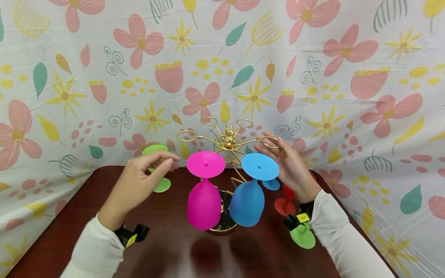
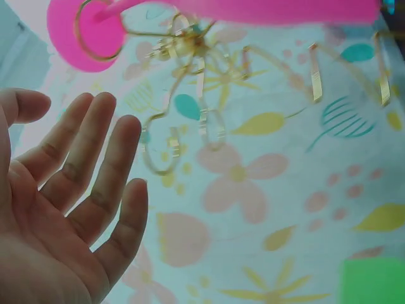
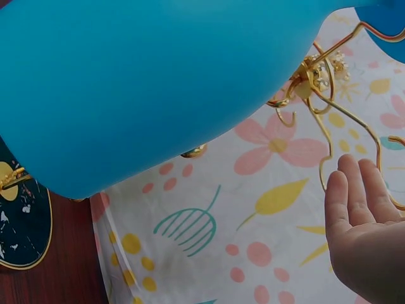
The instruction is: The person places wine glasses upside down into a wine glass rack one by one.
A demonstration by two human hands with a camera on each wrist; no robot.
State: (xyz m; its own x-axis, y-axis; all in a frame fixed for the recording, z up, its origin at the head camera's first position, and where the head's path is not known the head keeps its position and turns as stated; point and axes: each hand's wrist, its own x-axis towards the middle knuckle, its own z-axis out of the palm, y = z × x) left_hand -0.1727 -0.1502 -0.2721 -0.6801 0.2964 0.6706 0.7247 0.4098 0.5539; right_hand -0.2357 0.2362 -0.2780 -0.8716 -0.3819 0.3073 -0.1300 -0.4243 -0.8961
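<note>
A gold wine glass rack point(image 1: 228, 143) stands on a round dark base point(image 1: 225, 210), with curled hooks spreading from its top. A pink goblet point(image 1: 204, 204) and a blue goblet point(image 1: 247, 202) hang upside down from its near side. To the left of the pink goblet, my left hand point(image 1: 139, 181) is held in the air with loosely bent fingers and nothing in them. My right hand point(image 1: 292, 166) is raised beside the rack's right hook point(image 1: 269, 142), its fingers extended; whether they touch the wire I cannot tell. The right wrist view shows that hand point(image 3: 373, 221) near the gold wire.
Green goblets point(image 1: 162, 185) stand partly behind my left hand. Near my right wrist are red goblets point(image 1: 285, 206) and a green goblet point(image 1: 302, 236), partly covered. A smaller blue disc point(image 1: 271, 184) shows behind the blue goblet. The brown table point(image 1: 167, 239) meets a flowered cloth point(image 1: 222, 50).
</note>
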